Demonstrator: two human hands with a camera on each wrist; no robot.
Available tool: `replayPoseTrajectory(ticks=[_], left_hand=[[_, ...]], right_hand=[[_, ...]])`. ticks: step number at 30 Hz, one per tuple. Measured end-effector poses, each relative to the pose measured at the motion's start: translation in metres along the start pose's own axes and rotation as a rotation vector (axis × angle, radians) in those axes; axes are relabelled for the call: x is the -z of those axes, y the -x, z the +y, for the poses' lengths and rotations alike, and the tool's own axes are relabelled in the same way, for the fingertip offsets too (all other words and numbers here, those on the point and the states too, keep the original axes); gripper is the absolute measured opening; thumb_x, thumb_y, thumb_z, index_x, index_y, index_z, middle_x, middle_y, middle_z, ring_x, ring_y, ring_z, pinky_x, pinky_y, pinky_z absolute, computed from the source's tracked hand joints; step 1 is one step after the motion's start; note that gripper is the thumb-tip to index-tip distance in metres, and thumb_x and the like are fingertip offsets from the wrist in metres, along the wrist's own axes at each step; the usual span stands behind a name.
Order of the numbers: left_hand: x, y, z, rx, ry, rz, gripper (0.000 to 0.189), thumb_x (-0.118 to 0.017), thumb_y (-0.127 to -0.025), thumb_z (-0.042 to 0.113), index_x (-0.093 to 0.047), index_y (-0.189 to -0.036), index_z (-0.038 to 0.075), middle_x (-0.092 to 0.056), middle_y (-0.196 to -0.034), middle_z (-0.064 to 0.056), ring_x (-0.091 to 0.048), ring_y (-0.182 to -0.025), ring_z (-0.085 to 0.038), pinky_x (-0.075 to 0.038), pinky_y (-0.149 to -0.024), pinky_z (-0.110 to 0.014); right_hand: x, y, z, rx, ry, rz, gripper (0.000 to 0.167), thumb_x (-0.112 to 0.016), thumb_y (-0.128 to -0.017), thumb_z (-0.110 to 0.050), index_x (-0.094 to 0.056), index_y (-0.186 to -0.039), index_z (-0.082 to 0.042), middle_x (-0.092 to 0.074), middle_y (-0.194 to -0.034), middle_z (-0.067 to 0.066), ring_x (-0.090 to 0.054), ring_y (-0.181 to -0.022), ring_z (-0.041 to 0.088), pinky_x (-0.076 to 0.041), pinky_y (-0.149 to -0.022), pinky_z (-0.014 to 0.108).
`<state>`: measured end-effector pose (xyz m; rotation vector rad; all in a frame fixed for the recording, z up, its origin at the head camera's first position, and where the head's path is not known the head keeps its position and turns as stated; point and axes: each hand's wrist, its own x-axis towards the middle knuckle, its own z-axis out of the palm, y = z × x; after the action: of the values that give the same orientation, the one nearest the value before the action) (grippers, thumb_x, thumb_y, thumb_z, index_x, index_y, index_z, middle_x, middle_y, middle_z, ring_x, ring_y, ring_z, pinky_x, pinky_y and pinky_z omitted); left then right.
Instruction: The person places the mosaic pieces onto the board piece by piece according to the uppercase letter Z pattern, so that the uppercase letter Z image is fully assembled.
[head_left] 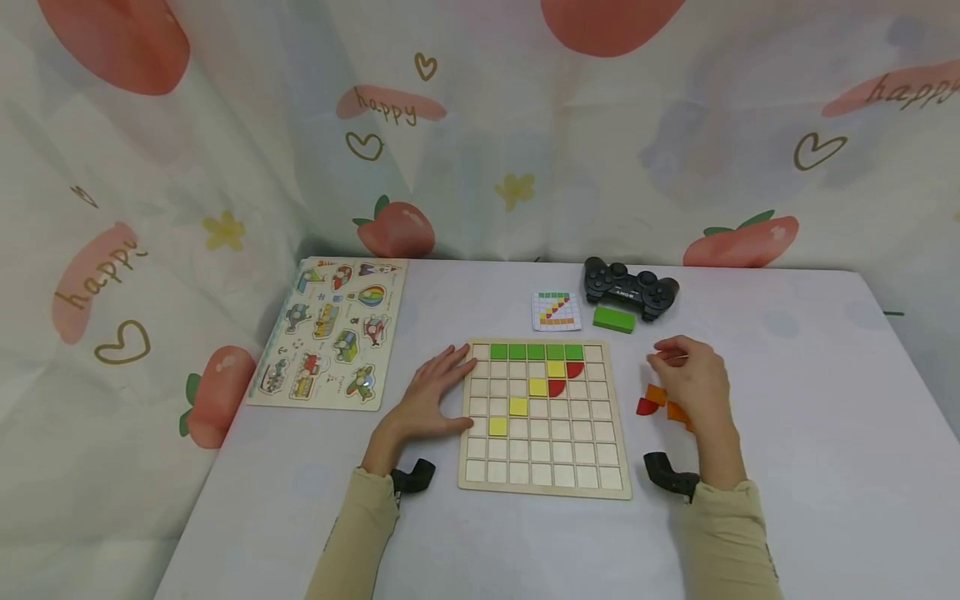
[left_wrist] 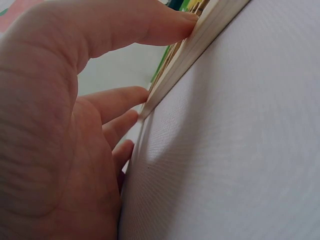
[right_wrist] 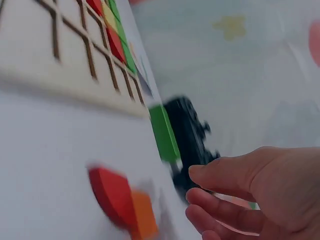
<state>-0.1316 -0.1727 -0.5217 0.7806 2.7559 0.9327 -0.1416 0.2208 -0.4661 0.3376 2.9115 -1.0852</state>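
Observation:
My left hand (head_left: 433, 398) rests against the left edge of a wooden grid board (head_left: 540, 492), thumb and fingertips touching its rim. In the left wrist view the thumb (left_wrist: 170, 25) lies on the board's edge. The board holds a row of green tiles (head_left: 536, 352), a diagonal of yellow squares (head_left: 518, 407) and two red quarter-round tiles (head_left: 556, 388). My right hand (head_left: 693, 379) hovers right of the board, above loose orange tiles (head_left: 656, 395) and a red tile (head_left: 647, 407). Its fingers are loosely bent, and the right wrist view shows no piece between them.
Behind the board lie a small pattern card (head_left: 556, 312), a green block (head_left: 614, 319) and a black game controller (head_left: 632, 287). A picture puzzle board (head_left: 327, 333) lies at the left. A printed cloth (head_left: 480, 167) hangs behind the table.

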Motion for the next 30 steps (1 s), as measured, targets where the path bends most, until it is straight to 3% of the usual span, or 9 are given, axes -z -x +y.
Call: replayPoseTrajectory(ticks=[6, 11, 22, 30], left_hand=[[0.001, 0.000, 0.000, -0.009, 0.004, 0.002, 0.092, -0.075, -0.071, 0.038, -0.040, -0.152, 0.011, -0.021, -0.163, -0.003, -0.011, -0.151, -0.026, -0.011, -0.119, -0.051], [0.001, 0.000, 0.000, -0.001, -0.004, -0.012, 0.093, -0.075, -0.071, 0.039, -0.039, -0.152, 0.011, -0.020, -0.164, -0.003, -0.010, -0.151, -0.025, -0.010, -0.120, -0.050], [0.001, 0.000, 0.001, -0.011, 0.002, -0.002, 0.092, -0.075, -0.072, 0.037, -0.039, -0.152, 0.011, -0.020, -0.164, -0.003, -0.010, -0.151, -0.025, -0.011, -0.120, -0.051], [0.001, 0.000, 0.001, 0.005, 0.001, -0.012, 0.092, -0.075, -0.072, 0.038, -0.039, -0.152, 0.012, -0.019, -0.164, -0.002, -0.009, -0.151, -0.023, -0.010, -0.120, -0.051]], right_hand=[[0.023, -0.003, 0.034, -0.102, -0.006, 0.053, 0.039, -0.059, -0.098, -0.022, -0.059, -0.127, 0.004, -0.060, -0.118, 0.027, -0.052, -0.107, 0.042, -0.047, -0.077, 0.040], [0.026, -0.004, 0.048, -0.140, -0.019, 0.033, 0.043, -0.060, -0.097, -0.023, -0.057, -0.130, 0.005, -0.055, -0.124, 0.029, -0.047, -0.113, 0.045, -0.049, -0.074, 0.038], [0.021, -0.006, 0.046, -0.109, -0.013, -0.016, 0.039, -0.062, -0.097, -0.019, -0.058, -0.128, 0.004, -0.057, -0.120, 0.027, -0.051, -0.104, 0.041, -0.048, -0.071, 0.034], [0.024, -0.006, 0.040, -0.076, 0.033, -0.089, 0.037, -0.060, -0.096, -0.015, -0.058, -0.127, 0.005, -0.058, -0.117, 0.029, -0.052, -0.101, 0.043, -0.050, -0.074, 0.042]])
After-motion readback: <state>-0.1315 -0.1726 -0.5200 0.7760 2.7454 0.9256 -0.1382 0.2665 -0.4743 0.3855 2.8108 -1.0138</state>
